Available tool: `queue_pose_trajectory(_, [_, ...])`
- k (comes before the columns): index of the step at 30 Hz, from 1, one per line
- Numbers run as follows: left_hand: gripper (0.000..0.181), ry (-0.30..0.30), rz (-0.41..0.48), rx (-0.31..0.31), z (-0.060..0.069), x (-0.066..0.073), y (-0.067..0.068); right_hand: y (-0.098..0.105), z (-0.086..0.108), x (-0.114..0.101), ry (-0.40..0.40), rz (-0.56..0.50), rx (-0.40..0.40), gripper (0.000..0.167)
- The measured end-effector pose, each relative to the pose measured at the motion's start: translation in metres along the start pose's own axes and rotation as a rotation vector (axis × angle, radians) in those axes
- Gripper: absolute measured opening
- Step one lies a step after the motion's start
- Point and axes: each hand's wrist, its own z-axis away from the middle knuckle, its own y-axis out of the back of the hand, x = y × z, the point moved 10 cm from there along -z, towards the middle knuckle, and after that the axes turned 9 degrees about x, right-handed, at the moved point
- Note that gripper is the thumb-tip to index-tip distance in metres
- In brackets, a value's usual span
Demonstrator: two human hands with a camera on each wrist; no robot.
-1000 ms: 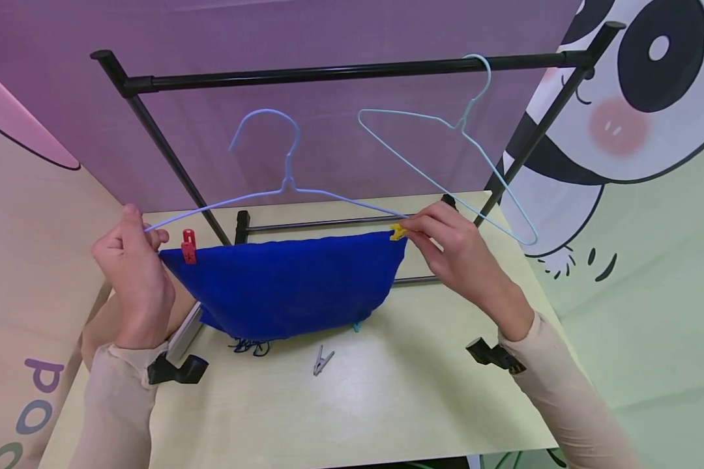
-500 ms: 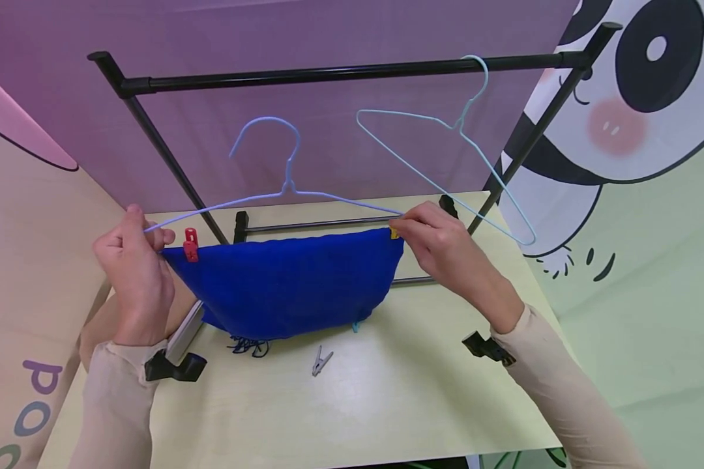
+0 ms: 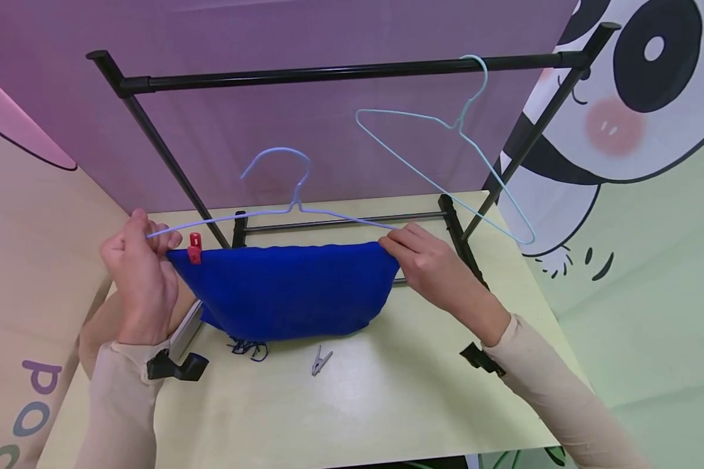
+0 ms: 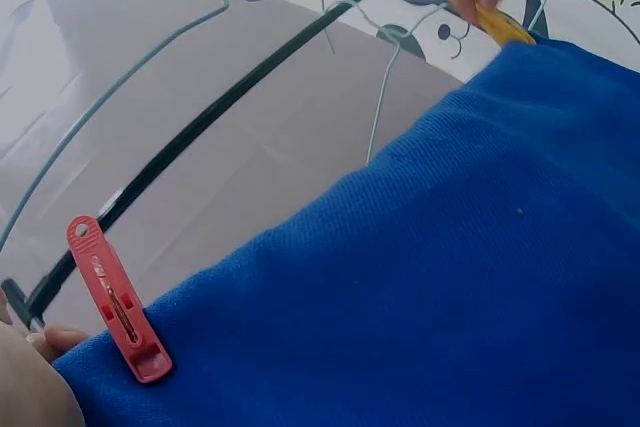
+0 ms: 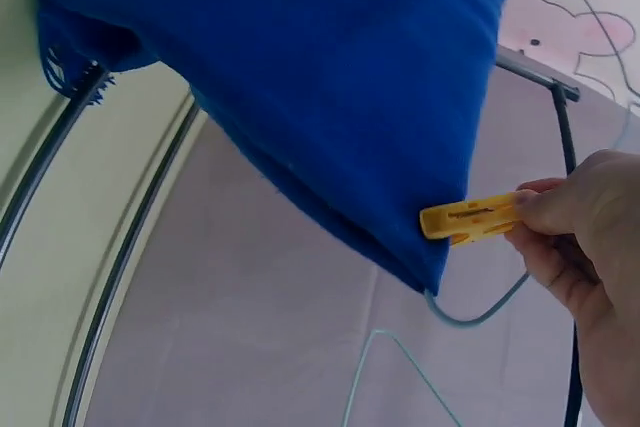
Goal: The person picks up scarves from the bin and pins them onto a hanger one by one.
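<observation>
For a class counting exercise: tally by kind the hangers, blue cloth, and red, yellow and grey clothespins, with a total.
Hangers: 2 (blue hanger, pale green hanger)
Blue cloth: 1
Red clothespin: 1
Yellow clothespin: 1
Grey clothespin: 1
Total: 6

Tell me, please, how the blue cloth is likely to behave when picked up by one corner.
The blue cloth would probably droop, as its lower edge hangs in a loose curve. Its finely ribbed surface in the left wrist view suggests it is not very slippery. Its stringy fringe might trail.
</observation>
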Motion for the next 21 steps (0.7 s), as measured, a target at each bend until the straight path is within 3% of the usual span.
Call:
queue_pose_trajectory(4, [0.056, -0.009, -0.016, -0.019, 0.002, 0.004, -0.008, -0.006, 0.002, -0.003, 0.022, 0.055, -0.025, 0.036])
queue_pose_trajectory(9, [0.056, 0.0, -0.013, 0.026, 0.0, 0.006, -0.006, -0.006, 0.007, 0.006, -0.099, -0.059, -0.017, 0.039])
queue_pose_trajectory(15, [0.053, 0.039, 0.028, 0.045, -0.005, 0.005, 0.001, -0.001, 0.008, 0.023, -0.271, -0.264, 0.081, 0.037])
queue_pose_trajectory(21, [0.05, 0.122, 0.083, 0.026, -0.006, 0.0, -0.001, 0.008, 0.011, 0.035, -0.311, -0.218, 0.188, 0.033])
